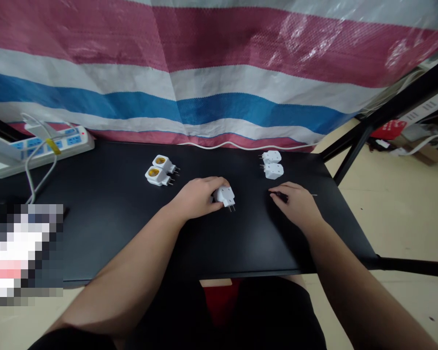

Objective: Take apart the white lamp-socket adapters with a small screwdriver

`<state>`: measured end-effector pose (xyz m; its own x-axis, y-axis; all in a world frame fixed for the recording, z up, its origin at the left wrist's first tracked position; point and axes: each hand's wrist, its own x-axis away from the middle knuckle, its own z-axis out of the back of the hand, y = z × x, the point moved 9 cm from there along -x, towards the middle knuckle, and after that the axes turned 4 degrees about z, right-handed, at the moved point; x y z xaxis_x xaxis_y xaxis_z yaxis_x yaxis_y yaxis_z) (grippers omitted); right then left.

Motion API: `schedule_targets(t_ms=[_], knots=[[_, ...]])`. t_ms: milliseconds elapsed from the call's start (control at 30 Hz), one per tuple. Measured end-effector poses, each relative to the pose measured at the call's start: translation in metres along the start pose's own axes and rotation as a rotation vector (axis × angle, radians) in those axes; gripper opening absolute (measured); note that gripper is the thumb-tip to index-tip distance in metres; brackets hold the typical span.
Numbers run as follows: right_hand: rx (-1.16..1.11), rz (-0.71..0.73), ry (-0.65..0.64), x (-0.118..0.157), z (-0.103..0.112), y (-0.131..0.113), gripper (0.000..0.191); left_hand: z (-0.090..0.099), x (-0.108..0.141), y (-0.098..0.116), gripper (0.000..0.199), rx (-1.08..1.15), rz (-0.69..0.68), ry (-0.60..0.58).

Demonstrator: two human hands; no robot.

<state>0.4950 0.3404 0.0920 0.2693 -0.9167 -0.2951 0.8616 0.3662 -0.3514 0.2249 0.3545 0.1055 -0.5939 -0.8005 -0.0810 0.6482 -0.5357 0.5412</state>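
My left hand has its thumb and fingers closed around a white plug-in lamp socket, back side up, with its prongs pointing down and right. To the right, my right hand is closed on a slim screwdriver; its dark handle is mostly covered by the fingers and a thin metal shaft sticks out behind the hand. Two white lamp sockets with gold-coloured insides lie face up left of my left hand. Beyond my right hand lie two more white sockets, back side up, prongs pointing left.
A white power strip with a looped white cable stands at the back left of the black table. A striped plastic sheet hangs along the back edge. A blurred-out object lies at the left front. Black frame bars rise at the right.
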Motion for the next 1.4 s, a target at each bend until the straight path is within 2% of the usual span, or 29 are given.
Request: schedule_targets(t_ms=[200, 433, 633, 767, 900, 967, 1100, 1400], knots=[[0.115, 0.018, 0.056, -0.004, -0.003, 0.006, 0.027, -0.001, 0.0, -0.001, 0.049, 0.009, -0.006, 0.005], [0.152, -0.015, 0.043, -0.013, -0.004, 0.015, 0.021, 0.0, 0.0, 0.0, 0.049, 0.014, -0.003, 0.005], [0.217, -0.165, 0.098, -0.016, -0.003, 0.031, 0.015, 0.0, 0.0, -0.001, 0.05, 0.009, -0.011, 0.007], [0.237, -0.256, 0.191, -0.013, 0.006, 0.037, 0.011, 0.0, 0.0, -0.001, 0.05, 0.007, -0.002, 0.015], [0.194, -0.116, 0.375, -0.014, 0.024, 0.022, 0.016, 0.001, 0.0, 0.0, 0.049, 0.012, -0.001, 0.021], [0.188, -0.013, 0.411, -0.019, 0.027, 0.014, 0.026, 0.001, 0.0, -0.001, 0.049, 0.012, 0.002, 0.022], [0.161, 0.112, 0.362, -0.031, 0.02, 0.01, 0.033, 0.0, 0.0, -0.001, 0.05, 0.015, -0.011, 0.021], [0.127, 0.132, 0.359, -0.031, 0.02, 0.022, 0.03, 0.0, 0.001, -0.001, 0.049, 0.02, -0.021, 0.034]])
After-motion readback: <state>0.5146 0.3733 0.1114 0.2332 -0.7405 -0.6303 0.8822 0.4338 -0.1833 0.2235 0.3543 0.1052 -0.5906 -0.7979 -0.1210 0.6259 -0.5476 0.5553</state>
